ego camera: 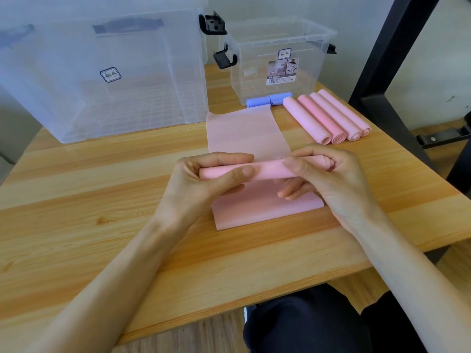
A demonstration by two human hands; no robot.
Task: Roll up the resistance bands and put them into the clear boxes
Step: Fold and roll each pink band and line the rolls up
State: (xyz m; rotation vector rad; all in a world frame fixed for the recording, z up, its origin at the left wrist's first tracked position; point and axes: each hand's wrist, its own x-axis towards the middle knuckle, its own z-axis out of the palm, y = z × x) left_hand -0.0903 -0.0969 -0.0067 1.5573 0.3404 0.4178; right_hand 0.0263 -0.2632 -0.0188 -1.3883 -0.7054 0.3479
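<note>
Light wooden tabletop (pixel 102 189) carries two clear plastic boxes (pixel 277 59). Left hand (pixel 204 179) and right hand (pixel 328 174) both grip a partly rolled pink resistance band (pixel 265 169) at centre, its flat tail extending away. Four rolled pink bands (pixel 328 118) lie beside the smaller box.
</note>
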